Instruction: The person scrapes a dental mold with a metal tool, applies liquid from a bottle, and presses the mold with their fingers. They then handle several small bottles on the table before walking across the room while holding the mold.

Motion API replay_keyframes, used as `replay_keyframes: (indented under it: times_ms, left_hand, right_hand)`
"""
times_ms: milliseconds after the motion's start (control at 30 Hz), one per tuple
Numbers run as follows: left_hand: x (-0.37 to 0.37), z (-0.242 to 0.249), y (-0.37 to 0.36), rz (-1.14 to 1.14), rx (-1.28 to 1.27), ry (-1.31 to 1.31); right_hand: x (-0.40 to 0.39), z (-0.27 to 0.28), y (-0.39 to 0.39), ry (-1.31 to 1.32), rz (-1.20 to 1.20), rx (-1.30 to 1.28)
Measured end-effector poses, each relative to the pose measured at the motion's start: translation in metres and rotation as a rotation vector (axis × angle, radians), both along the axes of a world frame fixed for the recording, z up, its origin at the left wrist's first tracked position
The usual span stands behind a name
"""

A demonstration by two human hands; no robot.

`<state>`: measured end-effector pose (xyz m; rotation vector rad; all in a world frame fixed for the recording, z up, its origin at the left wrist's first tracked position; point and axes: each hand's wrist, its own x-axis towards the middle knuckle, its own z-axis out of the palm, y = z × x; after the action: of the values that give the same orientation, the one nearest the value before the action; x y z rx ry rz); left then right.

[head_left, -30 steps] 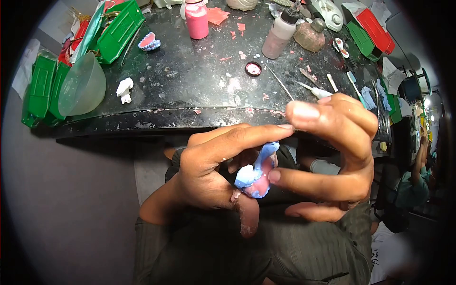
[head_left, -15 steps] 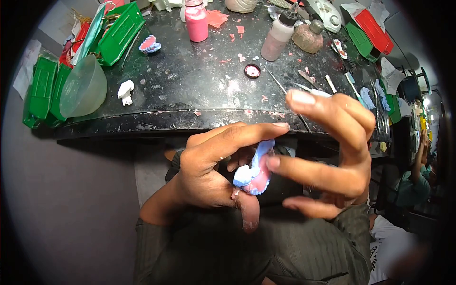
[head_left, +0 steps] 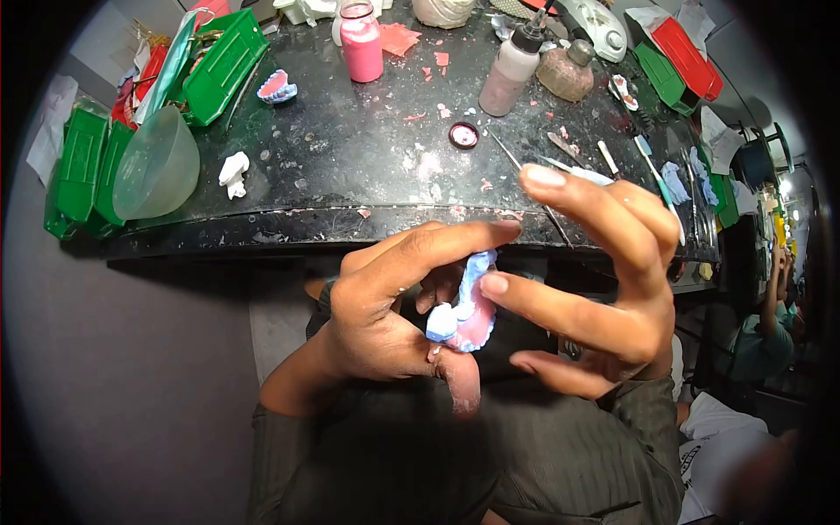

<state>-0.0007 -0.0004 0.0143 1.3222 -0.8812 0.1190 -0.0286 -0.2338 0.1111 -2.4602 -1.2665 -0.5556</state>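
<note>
Partly hidden, blue-pink piece (head_left: 477,325) held in curled left fingers (head_left: 429,251), right fingers (head_left: 573,315) spread, one at its edge, contact unclear

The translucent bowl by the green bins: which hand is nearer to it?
Left. The left hand, holding the blue-and-pink piece, is to the right of the bowl and lower in view; the right hand is farther right, beyond the left.

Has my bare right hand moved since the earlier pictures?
Yes, the right hand has shifted slightly up and left in view, against the black, speckled table.
</note>
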Motion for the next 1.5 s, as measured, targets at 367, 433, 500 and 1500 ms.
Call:
replay_keyframes:
  times_ms: [367,433,500,1500]
  left_hand:
    - [0.002,-0.001,-0.006,0.161,-0.026,-0.141]
    - [0.001,0.001,-0.007,0.198,-0.021,-0.184]
    - [0.000,0.002,-0.008,0.237,-0.015,-0.225]
    - [0.007,-0.009,-0.014,0.604,0.063,-0.620]
  right_hand:
    - [-0.010,0.003,-0.012,0.044,-0.010,0.020]
    - [-0.016,0.008,-0.012,0.058,-0.181,-0.037]
    - [-0.016,0.004,-0.015,0.041,-0.256,-0.011]
    - [-0.007,-0.008,-0.009,0.199,0.131,0.179]
